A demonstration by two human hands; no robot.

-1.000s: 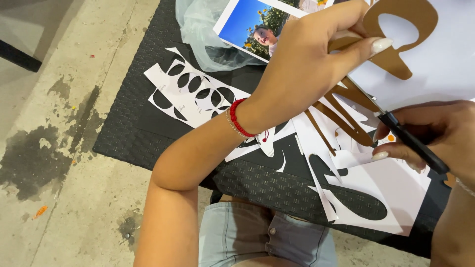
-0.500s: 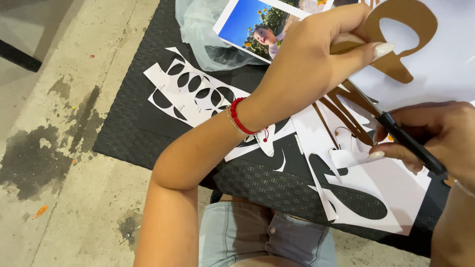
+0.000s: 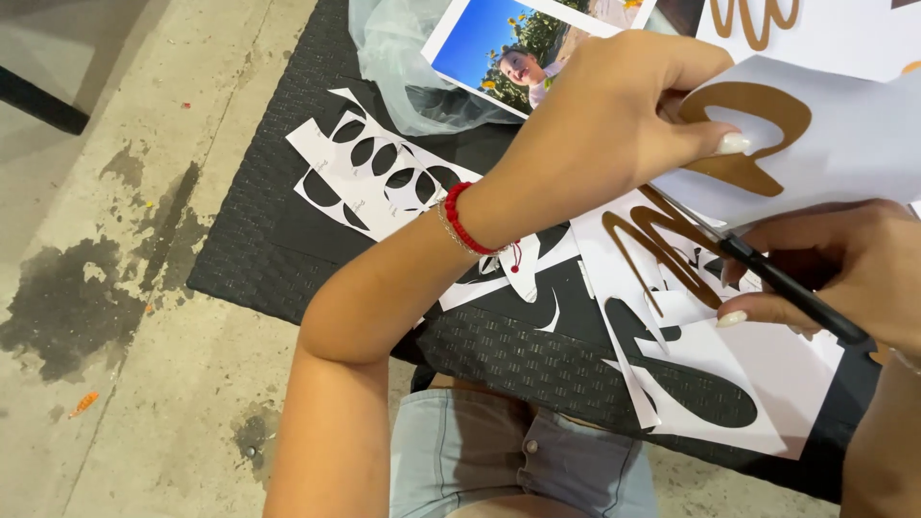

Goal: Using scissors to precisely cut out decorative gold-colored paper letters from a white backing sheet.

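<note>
the person is partway through cutting a brown curved shape out of a white sheet (image 3: pixel 835 144). the left hand (image 3: pixel 614 125) pinches the sheet's left edge, thumb on top beside the brown shape (image 3: pixel 743 120), and lifts it off the tabletop near the far right corner. the right hand (image 3: pixel 844 273) is clenched around the black handles of the scissors (image 3: pixel 782 283), whose blades run up and left under the raised sheet; their tips are hidden, so how far the cut has gone cannot be told.

on the black woven tabletop (image 3: pixel 278 240) below lie other white sheets: 1 with brown wavy lines (image 3: pixel 662 235) just beside the scissors, 1 with black cut-outs (image 3: pixel 715 379) by the near edge, and 1 with oval holes (image 3: pixel 374 173) toward the left edge. a photo print (image 3: pixel 508 48) lies at the far edge.

judging from this, the next move calls for turning the sheet with the left hand so the blades follow the curve, with short snips to keep the brown edge whole.
</note>
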